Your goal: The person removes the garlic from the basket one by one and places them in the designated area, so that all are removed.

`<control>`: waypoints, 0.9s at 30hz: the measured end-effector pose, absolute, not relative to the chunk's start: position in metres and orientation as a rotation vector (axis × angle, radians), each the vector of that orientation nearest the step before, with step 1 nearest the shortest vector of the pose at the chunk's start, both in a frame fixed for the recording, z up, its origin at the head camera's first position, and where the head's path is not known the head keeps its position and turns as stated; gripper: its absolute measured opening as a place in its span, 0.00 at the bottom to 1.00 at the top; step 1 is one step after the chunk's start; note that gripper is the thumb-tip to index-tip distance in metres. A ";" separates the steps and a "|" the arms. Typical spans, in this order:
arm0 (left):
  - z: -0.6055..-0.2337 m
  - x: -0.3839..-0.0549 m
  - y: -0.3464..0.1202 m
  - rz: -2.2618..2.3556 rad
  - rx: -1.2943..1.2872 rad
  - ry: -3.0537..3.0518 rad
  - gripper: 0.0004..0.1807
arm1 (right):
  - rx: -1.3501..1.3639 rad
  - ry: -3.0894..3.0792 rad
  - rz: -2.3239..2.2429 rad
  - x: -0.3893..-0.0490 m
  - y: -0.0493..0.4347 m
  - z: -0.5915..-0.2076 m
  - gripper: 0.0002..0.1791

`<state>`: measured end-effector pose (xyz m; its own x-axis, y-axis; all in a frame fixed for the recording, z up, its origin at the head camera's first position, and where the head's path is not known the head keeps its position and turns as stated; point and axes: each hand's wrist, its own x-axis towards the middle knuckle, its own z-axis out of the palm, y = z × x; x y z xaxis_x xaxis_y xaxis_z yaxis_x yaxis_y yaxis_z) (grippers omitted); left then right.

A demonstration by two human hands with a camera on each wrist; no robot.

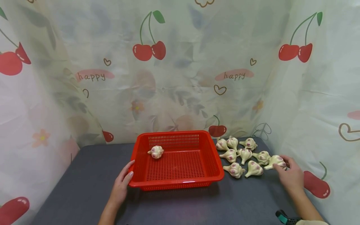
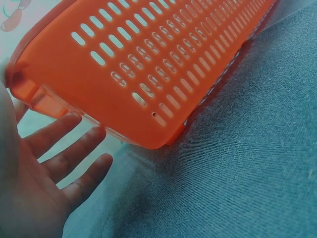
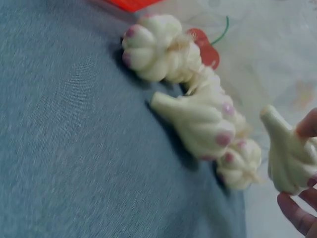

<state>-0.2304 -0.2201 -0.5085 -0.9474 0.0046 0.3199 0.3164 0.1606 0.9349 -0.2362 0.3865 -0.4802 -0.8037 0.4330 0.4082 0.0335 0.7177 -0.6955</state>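
A red plastic basket (image 1: 174,182) with slotted walls stands on the dark table, and one garlic bulb (image 1: 156,152) lies inside it toward the left. My left hand (image 1: 121,182) holds the basket's left rim; in the left wrist view the basket's slotted wall (image 2: 124,64) rises beside that hand (image 2: 54,168), three fingers stretched out below the rim. At the right, my right hand (image 1: 291,175) pinches a garlic bulb (image 1: 276,162) between thumb and fingers. The right wrist view shows this pinched bulb (image 3: 290,158) with its stem pointing up and left.
Several more garlic bulbs (image 1: 244,155) lie grouped between the basket and my right hand. Behind the dark table (image 1: 180,207) hangs a pale curtain (image 1: 182,81) printed with cherries, and it also closes in both sides.
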 end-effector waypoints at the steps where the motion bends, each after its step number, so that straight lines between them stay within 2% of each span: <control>1: -0.508 -0.230 -0.220 -1.864 -0.311 -2.195 0.24 | -0.362 -2.381 0.936 -0.235 0.388 -0.481 0.26; 12: -0.508 -0.230 -0.219 -1.875 -0.303 -2.194 0.24 | -0.369 -2.578 0.808 -0.237 0.397 -0.506 0.26; 27: -0.510 -0.231 -0.220 -1.876 -0.309 -2.184 0.24 | -0.429 -2.558 0.822 -0.252 0.377 -0.517 0.28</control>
<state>-0.2312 -0.2198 -0.5097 -0.9473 0.0008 0.3202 0.3167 0.1509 0.9365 -0.2517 0.3775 -0.5167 -0.8654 0.4066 0.2929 0.1599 0.7780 -0.6076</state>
